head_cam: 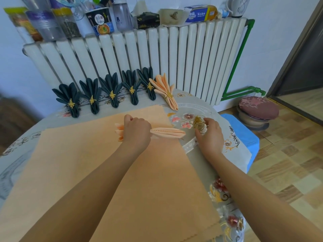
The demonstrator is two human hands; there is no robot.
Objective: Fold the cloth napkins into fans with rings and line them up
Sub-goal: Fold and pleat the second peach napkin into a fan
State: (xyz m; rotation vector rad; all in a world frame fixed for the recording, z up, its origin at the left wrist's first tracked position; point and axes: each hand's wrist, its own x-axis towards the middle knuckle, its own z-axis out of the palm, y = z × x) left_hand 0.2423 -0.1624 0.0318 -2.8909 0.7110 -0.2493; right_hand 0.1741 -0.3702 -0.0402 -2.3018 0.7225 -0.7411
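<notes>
Peach pleats sit bunched in the left hand (137,127), which grips the folded napkin (167,133) at its middle. Just beyond its free end, the right hand (210,132) pinches a gold ring (199,124). Sliding it on, she'd best keep the pleats squeezed, then join the finished row (111,92) beyond.

Back edge: finished fans (111,94) are blocking my reach.
Right: gold rings (199,124) are sitting by my right hand (210,135).
Front: flat napkins (108,172) are lying open under my arms.
</notes>
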